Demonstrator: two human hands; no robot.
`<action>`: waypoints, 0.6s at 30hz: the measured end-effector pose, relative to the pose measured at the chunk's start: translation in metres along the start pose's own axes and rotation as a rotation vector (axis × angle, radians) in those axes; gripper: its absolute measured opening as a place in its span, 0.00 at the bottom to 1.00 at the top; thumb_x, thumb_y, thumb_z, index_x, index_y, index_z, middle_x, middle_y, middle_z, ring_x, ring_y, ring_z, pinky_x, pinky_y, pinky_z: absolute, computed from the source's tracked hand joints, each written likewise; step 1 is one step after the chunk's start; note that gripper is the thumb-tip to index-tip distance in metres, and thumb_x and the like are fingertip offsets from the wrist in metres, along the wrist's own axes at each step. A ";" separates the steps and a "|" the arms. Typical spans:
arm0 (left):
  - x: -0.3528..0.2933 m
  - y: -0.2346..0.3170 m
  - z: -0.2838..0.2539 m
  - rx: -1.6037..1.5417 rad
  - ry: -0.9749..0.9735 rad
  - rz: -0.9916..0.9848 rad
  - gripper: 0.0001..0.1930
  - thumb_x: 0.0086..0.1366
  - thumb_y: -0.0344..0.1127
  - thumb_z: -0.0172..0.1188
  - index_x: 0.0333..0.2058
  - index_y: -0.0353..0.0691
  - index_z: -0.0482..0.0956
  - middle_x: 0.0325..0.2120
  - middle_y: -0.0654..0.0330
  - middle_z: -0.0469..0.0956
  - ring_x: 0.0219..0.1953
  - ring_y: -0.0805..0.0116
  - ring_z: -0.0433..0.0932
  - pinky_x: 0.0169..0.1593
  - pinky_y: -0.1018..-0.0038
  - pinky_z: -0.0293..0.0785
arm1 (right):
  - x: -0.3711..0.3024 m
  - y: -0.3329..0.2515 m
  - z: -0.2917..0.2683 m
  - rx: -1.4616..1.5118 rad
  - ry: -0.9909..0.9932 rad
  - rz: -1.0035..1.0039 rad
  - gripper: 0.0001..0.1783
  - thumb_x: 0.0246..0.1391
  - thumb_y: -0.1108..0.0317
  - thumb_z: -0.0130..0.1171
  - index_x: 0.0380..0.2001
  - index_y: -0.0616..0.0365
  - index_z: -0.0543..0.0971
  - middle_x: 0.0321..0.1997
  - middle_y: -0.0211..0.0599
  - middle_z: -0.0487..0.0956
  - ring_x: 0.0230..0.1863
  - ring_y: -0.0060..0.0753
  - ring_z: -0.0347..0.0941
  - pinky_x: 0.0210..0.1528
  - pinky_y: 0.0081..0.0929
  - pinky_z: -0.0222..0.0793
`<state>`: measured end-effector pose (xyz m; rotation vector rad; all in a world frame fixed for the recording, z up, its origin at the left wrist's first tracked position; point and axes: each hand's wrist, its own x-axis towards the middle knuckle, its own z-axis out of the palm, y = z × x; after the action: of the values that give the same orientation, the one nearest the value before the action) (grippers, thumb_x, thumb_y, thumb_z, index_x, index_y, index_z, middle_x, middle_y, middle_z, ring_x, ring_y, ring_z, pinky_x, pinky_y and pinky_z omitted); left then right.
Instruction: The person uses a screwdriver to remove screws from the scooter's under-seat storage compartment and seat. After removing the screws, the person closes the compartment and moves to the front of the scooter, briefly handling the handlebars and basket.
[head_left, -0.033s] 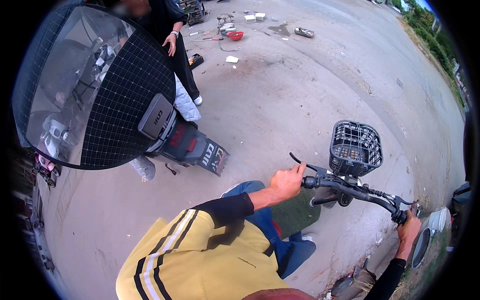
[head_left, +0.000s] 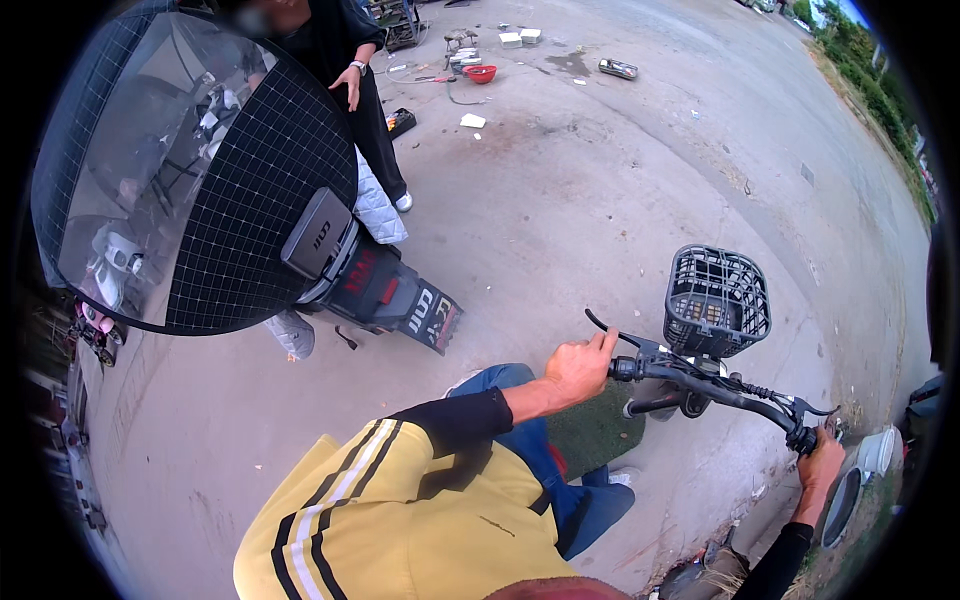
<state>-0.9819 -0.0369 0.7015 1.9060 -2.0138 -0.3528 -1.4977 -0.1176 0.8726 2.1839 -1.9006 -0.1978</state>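
My left hand (head_left: 584, 367) is closed round the left end of a scooter handlebar (head_left: 735, 392), just below a black brake lever (head_left: 598, 320). At the other end, my right hand (head_left: 820, 460) wraps the right grip, close to a second brake lever (head_left: 817, 409). Both grips are mostly hidden under my fingers. A dark wire basket (head_left: 717, 300) is fixed ahead of the handlebar. A green mat (head_left: 592, 440) lies on the footboard beside my jeans-clad leg.
At left stands another scooter (head_left: 385, 295) with a dark checked windshield cover (head_left: 250, 190). A person in black (head_left: 375, 130) stands beside it. Farther off lie a red bowl (head_left: 480, 74), white boxes (head_left: 520, 38) and a toolbox (head_left: 400, 123). White buckets (head_left: 877, 452) stand near my right hand.
The whole view has shifted slightly, with the surroundings a little farther right in the picture. Both hands keep their hold on the handlebar.
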 end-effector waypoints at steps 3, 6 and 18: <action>0.034 0.022 0.006 -0.003 0.025 -0.015 0.39 0.51 0.36 0.71 0.62 0.35 0.67 0.34 0.51 0.80 0.29 0.52 0.86 0.31 0.58 0.82 | 0.039 0.033 0.017 0.009 0.047 -0.046 0.12 0.38 0.78 0.64 0.31 0.55 0.82 0.33 0.50 0.84 0.38 0.61 0.80 0.41 0.52 0.74; 0.060 0.037 0.004 0.010 0.037 -0.041 0.38 0.51 0.35 0.70 0.62 0.35 0.67 0.33 0.51 0.81 0.29 0.52 0.86 0.31 0.58 0.82 | 0.069 0.054 0.034 0.050 0.065 -0.051 0.13 0.37 0.79 0.64 0.31 0.55 0.82 0.33 0.50 0.83 0.37 0.61 0.80 0.40 0.52 0.74; 0.105 0.088 0.033 0.038 0.071 -0.074 0.38 0.50 0.33 0.69 0.61 0.33 0.68 0.35 0.51 0.81 0.29 0.52 0.86 0.30 0.59 0.82 | 0.121 0.105 0.059 0.061 0.105 -0.063 0.14 0.39 0.81 0.63 0.33 0.55 0.82 0.33 0.52 0.83 0.39 0.64 0.80 0.42 0.54 0.74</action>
<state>-1.0790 -0.1371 0.7157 1.9905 -1.9218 -0.2635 -1.5959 -0.2556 0.8505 2.2479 -1.8055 -0.0357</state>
